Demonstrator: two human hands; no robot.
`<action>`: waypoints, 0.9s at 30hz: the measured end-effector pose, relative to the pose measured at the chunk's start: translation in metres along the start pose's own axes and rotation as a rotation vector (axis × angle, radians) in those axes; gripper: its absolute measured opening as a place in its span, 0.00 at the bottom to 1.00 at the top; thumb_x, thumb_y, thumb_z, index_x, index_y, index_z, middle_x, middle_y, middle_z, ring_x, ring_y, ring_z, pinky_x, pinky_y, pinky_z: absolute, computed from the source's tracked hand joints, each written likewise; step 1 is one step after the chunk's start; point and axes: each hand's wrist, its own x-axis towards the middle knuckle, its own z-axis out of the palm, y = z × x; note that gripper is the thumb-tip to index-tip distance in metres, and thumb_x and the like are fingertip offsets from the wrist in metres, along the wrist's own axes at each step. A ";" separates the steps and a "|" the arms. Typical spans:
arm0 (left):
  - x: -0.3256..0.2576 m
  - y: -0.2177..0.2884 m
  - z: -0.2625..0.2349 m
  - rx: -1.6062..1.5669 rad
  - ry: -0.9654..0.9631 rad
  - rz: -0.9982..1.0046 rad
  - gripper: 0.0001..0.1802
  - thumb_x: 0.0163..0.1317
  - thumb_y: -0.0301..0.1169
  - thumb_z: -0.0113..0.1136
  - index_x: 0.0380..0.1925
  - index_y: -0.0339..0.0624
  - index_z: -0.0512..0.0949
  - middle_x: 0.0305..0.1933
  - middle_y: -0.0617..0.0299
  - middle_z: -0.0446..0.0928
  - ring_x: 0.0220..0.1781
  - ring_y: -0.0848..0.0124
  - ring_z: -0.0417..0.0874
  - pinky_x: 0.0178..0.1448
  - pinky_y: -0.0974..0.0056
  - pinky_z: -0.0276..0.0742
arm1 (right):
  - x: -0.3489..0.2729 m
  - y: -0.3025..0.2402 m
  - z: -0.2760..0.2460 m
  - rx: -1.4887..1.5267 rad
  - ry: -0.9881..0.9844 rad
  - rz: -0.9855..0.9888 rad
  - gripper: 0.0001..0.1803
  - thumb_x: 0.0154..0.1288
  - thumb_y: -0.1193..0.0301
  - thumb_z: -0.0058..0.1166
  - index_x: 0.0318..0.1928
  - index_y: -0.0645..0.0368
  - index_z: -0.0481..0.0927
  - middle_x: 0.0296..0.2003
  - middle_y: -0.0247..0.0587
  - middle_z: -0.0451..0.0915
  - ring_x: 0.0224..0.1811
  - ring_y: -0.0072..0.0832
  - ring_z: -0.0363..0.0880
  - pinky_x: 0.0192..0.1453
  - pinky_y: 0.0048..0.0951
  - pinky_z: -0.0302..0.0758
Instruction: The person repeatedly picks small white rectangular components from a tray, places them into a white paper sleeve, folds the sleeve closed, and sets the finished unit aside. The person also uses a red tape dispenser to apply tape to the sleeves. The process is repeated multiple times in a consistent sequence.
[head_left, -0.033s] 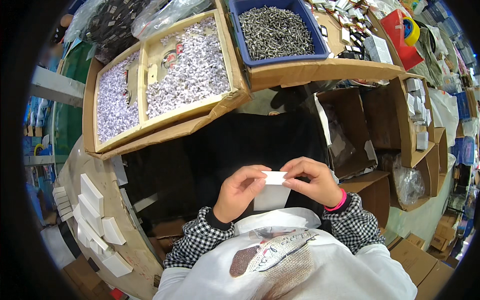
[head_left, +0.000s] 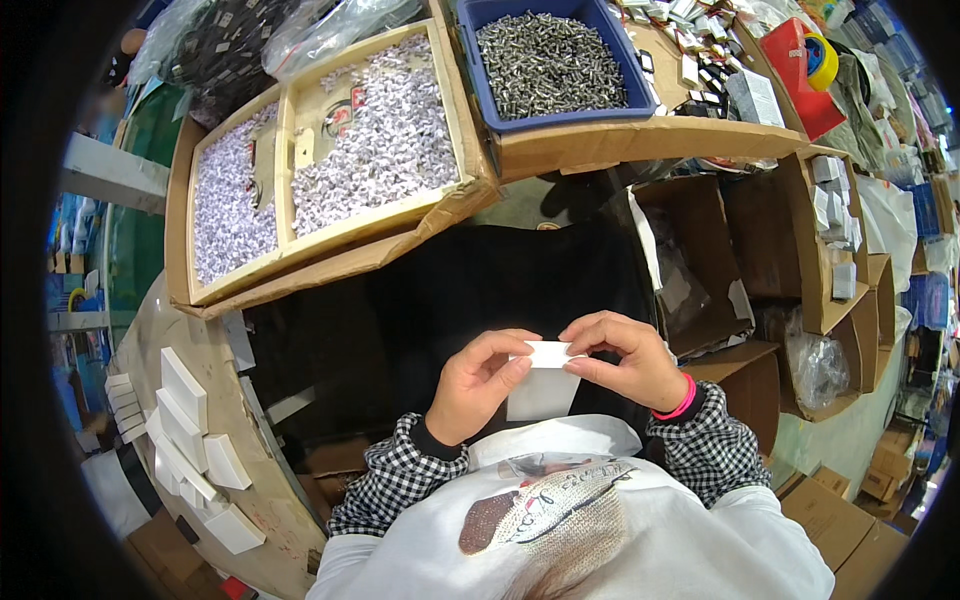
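Note:
Between my two hands is a small white box (head_left: 540,394), held upright in front of my body with its narrow top end facing up. My left hand (head_left: 474,386) pinches the box's upper left corner between thumb and fingers. At the upper right corner, my right hand (head_left: 630,362) grips it the same way, a pink band on that wrist. The fingers of both hands are closed and meet the box near its top edge. The lower part of the box hangs down toward my white apron (head_left: 640,530). Its far side is hidden.
Ahead on the left, a wooden tray (head_left: 287,215) holds many small whitish pieces. A blue bin (head_left: 645,104) of small metal parts stands beside it. White boxes (head_left: 182,425) lie on the left table (head_left: 265,490). Open cardboard boxes (head_left: 765,225) stand at the right.

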 end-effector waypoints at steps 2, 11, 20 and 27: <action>0.000 0.004 0.005 -0.030 0.030 -0.010 0.11 0.63 0.22 0.55 0.46 0.38 0.75 0.51 0.57 0.74 0.52 0.72 0.76 0.56 0.68 0.73 | 0.004 -0.009 -0.005 -0.138 -0.007 -0.081 0.11 0.57 0.71 0.62 0.40 0.62 0.82 0.43 0.44 0.81 0.35 0.27 0.80 0.39 0.24 0.78; -0.002 0.005 0.018 0.242 0.134 0.103 0.10 0.66 0.27 0.54 0.45 0.37 0.77 0.42 0.61 0.76 0.44 0.73 0.77 0.49 0.71 0.72 | 0.004 -0.020 -0.005 -0.294 -0.047 -0.188 0.11 0.57 0.76 0.59 0.41 0.60 0.83 0.32 0.39 0.84 0.27 0.29 0.77 0.34 0.26 0.76; 0.000 -0.021 0.024 0.389 0.054 0.189 0.23 0.63 0.31 0.58 0.57 0.42 0.65 0.53 0.55 0.71 0.52 0.64 0.75 0.55 0.64 0.71 | -0.001 -0.010 0.000 -0.387 0.084 -0.298 0.11 0.55 0.78 0.58 0.41 0.62 0.83 0.36 0.41 0.84 0.31 0.30 0.81 0.37 0.26 0.78; 0.001 -0.035 0.020 0.151 -0.003 0.204 0.25 0.63 0.27 0.57 0.60 0.44 0.64 0.52 0.56 0.73 0.51 0.68 0.75 0.55 0.66 0.72 | -0.002 -0.010 0.000 -0.390 0.073 -0.275 0.11 0.54 0.77 0.59 0.40 0.61 0.84 0.36 0.41 0.84 0.32 0.31 0.82 0.37 0.26 0.78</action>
